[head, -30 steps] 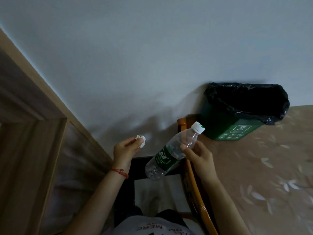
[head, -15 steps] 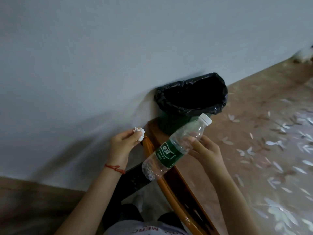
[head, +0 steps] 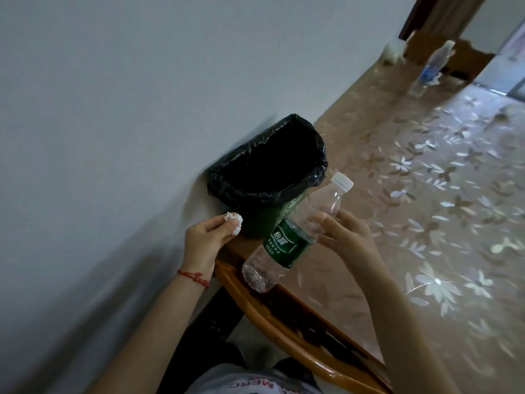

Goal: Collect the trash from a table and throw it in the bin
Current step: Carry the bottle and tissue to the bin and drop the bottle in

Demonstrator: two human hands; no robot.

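My left hand (head: 203,240) pinches a small crumpled white tissue (head: 234,222) just left of the bin. My right hand (head: 345,233) grips an empty clear plastic bottle (head: 295,237) with a green label and white cap, tilted with the cap up and to the right. The green bin (head: 262,226) lined with a black bag (head: 227,177) stands on the table corner against the wall, directly beyond both hands. Its inside looks dark.
The table (head: 426,251) has a shiny floral cover and an orange wooden edge (head: 255,311). Another clear bottle (head: 429,69) with a blue label stands at the far end, beside a white object (head: 393,51). A grey wall runs along the left.
The view has swung to the right and closer to the bin, so the far end of the table shows now. Both hands keep their hold and sit nearer the bin.
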